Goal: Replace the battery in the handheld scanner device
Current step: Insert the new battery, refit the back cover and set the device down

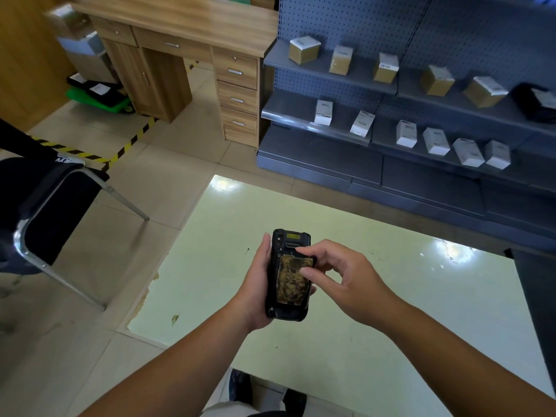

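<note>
Above the pale green table, toward its left edge, the left hand wraps closed around the black scanner, held back-up. The right hand pinches the worn yellowish battery seated in the scanner's back, thumb and forefinger touching it, other fingers loosely curled.
</note>
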